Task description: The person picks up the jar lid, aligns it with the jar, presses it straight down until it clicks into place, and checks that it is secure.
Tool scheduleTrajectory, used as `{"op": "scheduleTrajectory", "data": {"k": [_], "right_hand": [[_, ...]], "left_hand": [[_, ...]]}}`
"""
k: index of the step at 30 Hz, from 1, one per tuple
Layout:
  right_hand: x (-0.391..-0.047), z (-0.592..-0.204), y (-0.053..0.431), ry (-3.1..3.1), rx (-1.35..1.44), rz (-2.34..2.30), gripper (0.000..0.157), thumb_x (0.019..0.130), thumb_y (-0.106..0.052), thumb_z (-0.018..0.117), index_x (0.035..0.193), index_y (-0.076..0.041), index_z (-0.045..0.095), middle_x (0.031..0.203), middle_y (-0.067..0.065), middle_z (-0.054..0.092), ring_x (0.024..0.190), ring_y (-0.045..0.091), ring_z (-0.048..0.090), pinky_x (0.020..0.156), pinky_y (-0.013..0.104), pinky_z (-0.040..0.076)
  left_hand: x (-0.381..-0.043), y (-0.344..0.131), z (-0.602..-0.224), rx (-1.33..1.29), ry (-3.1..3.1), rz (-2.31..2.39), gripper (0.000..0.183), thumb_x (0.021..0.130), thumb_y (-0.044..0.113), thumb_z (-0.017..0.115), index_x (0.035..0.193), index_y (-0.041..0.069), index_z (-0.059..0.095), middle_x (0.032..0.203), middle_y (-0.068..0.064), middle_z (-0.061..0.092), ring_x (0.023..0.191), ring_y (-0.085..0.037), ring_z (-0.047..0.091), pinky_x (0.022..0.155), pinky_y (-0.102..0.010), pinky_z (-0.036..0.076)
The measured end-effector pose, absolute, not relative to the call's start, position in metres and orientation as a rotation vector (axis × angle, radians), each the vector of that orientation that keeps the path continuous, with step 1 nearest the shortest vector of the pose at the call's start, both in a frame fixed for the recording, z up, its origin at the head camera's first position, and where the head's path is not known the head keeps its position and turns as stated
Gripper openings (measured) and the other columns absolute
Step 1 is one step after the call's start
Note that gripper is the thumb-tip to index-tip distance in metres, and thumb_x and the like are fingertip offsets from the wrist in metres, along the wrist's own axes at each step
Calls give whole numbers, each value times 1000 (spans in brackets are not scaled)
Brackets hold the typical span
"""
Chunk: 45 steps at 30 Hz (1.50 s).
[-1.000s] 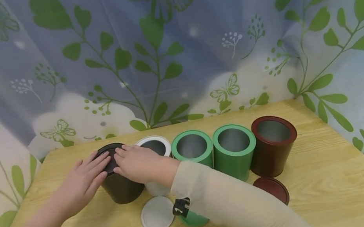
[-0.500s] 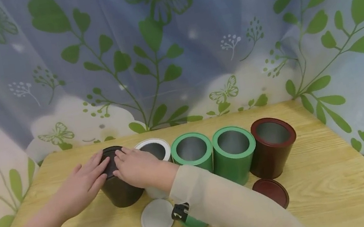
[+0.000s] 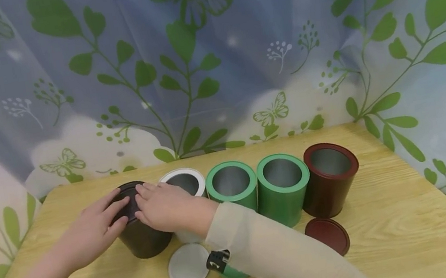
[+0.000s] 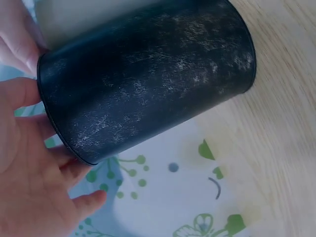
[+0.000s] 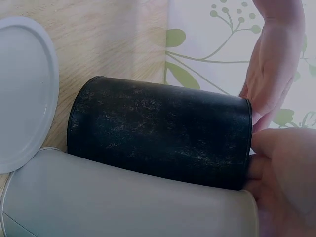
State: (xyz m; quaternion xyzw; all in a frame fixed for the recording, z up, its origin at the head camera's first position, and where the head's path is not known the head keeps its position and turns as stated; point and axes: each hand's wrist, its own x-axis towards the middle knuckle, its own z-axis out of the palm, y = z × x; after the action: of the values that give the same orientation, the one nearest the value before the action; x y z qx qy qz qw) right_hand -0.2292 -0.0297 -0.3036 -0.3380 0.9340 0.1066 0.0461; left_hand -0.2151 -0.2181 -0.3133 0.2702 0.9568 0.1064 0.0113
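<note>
A black can [image 3: 147, 242] stands upright at the left end of a row, its black lid [image 3: 131, 210] on top. My left hand [image 3: 89, 232] lies flat with extended fingers across the left side of that lid. From the right, my right hand [image 3: 168, 208] rests its fingers on the lid too, and its palm hides part of the rim. In the left wrist view, the fingers of the left hand [image 4: 37, 168] lie over the end edge of the can [image 4: 148, 84]. The right wrist view has the right hand [image 5: 286, 173] at the same edge.
Beside the black can stand a white can [image 3: 183, 179], two green cans [image 3: 233, 205] [image 3: 284, 202] and a dark red can [image 3: 330, 192], all lidless. A white lid [image 3: 188, 266], a partly hidden green lid [image 3: 234, 274] and a red lid [image 3: 330, 236] lie in front on the wooden table [image 3: 404, 207].
The head view has shifted slightly, so everything sits a little further left. Both hands stay on the black lid, with the left fingers shifting a little on it.
</note>
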Motion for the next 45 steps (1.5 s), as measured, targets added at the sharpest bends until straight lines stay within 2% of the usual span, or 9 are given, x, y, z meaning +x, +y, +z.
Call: {"op": "scheduleTrajectory", "data": {"k": [4,11,16,24,35,45], "right_hand": [[-232,-303,-32,2870,-996,310,51,102,-43,21,148,-21,27,155,-5,14,140,9,10,111,29,18],[-227,-308,-37,2908,-897,251,48,102,-41,24,146,-24,33,154,-7,17,140,8,13,110,30,23],[-226,-304,-39,2910,-861,261,48,102,-43,24,146,-27,32,154,-7,15,140,9,10,110,32,23],[-225,-298,-46,2890,-813,348,48,101,-47,23,146,-32,28,154,-8,15,140,9,9,111,36,19],[-228,-290,-45,2829,-670,349,48,100,-49,25,146,-38,26,154,-13,13,140,9,9,111,38,19],[-223,-293,-48,2853,-624,318,49,99,-50,26,147,-37,22,154,-14,10,140,9,9,111,38,18]], "left_hand": [[-219,-219,-310,820,2967,394,54,99,38,44,139,1,42,146,-28,24,127,-51,27,95,-67,26],[-225,-219,-307,855,2865,513,53,96,32,53,133,-4,46,142,-32,26,126,-53,26,95,-64,29],[-226,-221,-303,844,2843,547,53,95,30,55,133,-6,46,142,-33,25,125,-54,25,94,-65,29],[-222,-224,-301,786,2831,534,54,95,30,55,134,-5,45,143,-34,22,127,-53,22,95,-66,27],[-223,-212,-293,768,2824,353,55,96,33,51,138,-2,42,142,-35,25,119,-52,39,91,-61,37],[-221,-212,-296,754,2778,497,57,97,29,50,140,-6,36,143,-38,17,123,-55,30,93,-63,33]]}}
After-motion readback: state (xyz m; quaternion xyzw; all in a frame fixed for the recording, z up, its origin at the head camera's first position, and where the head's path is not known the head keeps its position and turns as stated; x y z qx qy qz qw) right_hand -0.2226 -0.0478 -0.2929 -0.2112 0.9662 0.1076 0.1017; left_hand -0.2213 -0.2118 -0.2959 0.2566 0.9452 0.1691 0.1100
